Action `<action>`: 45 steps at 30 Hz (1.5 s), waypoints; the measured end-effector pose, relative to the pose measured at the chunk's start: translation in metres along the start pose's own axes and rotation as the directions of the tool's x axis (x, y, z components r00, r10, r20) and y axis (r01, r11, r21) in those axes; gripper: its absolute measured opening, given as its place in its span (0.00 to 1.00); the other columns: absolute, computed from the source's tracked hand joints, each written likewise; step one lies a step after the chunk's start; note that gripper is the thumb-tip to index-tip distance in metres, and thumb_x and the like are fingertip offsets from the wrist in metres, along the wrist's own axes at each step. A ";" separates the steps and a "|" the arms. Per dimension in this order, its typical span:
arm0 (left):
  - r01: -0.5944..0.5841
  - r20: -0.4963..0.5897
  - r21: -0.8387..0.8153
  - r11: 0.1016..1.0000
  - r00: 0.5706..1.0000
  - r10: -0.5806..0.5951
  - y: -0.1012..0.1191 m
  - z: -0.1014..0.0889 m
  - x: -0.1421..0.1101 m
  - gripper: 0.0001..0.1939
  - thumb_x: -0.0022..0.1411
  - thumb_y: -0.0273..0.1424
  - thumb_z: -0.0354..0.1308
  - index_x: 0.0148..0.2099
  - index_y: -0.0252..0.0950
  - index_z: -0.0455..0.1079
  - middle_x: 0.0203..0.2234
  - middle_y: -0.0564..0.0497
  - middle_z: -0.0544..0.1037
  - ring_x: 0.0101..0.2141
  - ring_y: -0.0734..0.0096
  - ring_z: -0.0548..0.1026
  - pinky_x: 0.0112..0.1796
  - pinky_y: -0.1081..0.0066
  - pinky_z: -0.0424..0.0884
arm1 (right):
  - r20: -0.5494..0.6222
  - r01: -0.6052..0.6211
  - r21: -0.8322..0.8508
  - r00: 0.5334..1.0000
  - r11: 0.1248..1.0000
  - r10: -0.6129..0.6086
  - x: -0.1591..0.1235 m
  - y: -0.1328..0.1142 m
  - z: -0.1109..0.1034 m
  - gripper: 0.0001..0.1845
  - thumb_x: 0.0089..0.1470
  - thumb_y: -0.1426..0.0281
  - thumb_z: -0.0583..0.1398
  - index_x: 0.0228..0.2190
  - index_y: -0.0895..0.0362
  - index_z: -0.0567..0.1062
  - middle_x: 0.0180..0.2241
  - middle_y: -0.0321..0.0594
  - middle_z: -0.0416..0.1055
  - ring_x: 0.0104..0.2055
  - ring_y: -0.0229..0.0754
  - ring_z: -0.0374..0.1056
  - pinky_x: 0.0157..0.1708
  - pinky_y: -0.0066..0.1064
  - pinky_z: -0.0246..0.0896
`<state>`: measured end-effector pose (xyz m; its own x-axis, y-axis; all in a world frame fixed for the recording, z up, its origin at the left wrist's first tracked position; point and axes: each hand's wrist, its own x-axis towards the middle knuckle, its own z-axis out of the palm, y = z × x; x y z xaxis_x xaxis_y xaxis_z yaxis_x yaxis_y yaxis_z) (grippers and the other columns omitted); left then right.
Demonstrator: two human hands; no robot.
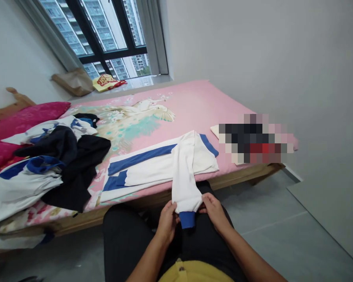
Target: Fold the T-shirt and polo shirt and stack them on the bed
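Note:
A white long-sleeved shirt [153,167] with blue trim lies on the pink bed, its body partly folded over and its blue collar toward the right. One sleeve hangs over the bed's edge toward me, ending in a blue cuff [187,220]. My left hand [168,220] pinches the left side of the sleeve just above the cuff. On the opposite side, my right hand [213,207] grips the sleeve's edge between thumb and fingers. Between both hands the fabric is spread flat above my lap.
Crumpled white, blue and black clothes [67,156] are heaped at the left beside magenta pillows [32,119]. A blurred-out stack [253,141] sits at the bed's right end. The wooden bed frame [217,182] runs before my knees. Bags [73,82] rest by the window.

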<state>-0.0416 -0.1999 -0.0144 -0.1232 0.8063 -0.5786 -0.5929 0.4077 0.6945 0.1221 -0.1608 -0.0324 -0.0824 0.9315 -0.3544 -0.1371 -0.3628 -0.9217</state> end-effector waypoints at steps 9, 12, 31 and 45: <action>0.057 0.151 -0.013 0.998 0.987 -0.054 0.003 0.007 0.000 0.18 0.52 0.28 0.62 0.46 0.27 0.70 0.35 0.40 0.79 0.33 0.64 0.77 0.36 0.69 0.70 | 0.049 -0.078 0.237 0.996 0.968 0.068 -0.003 -0.010 0.022 0.15 0.43 0.59 0.64 0.30 0.56 0.71 0.26 0.35 0.70 0.25 0.36 0.64 0.24 0.26 0.61; 0.025 0.128 -0.013 1.000 0.992 -0.023 0.004 0.001 0.005 0.19 0.47 0.20 0.59 0.44 0.25 0.71 0.32 0.42 0.80 0.29 0.66 0.76 0.31 0.72 0.69 | -0.018 0.011 0.196 1.000 0.980 -0.007 0.002 -0.011 0.024 0.11 0.41 0.64 0.63 0.28 0.55 0.70 0.23 0.31 0.66 0.23 0.34 0.61 0.21 0.24 0.56; -0.073 0.059 -0.051 0.996 0.995 0.076 0.013 0.004 0.028 0.17 0.48 0.33 0.66 0.41 0.31 0.72 0.34 0.44 0.80 0.33 0.65 0.77 0.36 0.71 0.71 | -0.178 0.196 -0.080 0.962 0.977 -0.208 0.069 -0.021 0.029 0.20 0.41 0.53 0.60 0.22 0.58 0.68 0.19 0.32 0.63 0.23 0.35 0.55 0.24 0.26 0.50; -0.092 -0.037 -0.053 0.994 0.995 0.090 0.014 0.008 0.037 0.13 0.58 0.31 0.59 0.44 0.30 0.69 0.37 0.41 0.79 0.36 0.65 0.78 0.40 0.68 0.71 | -0.198 0.167 -0.279 0.954 0.945 -0.227 0.086 -0.038 0.022 0.19 0.44 0.54 0.56 0.23 0.58 0.71 0.15 0.31 0.60 0.22 0.36 0.55 0.22 0.26 0.50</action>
<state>-0.0483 -0.1605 -0.0228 -0.2054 0.8232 -0.5293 -0.6205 0.3086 0.7209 0.0983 -0.0674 -0.0241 0.1477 0.9761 -0.1596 0.1323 -0.1795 -0.9748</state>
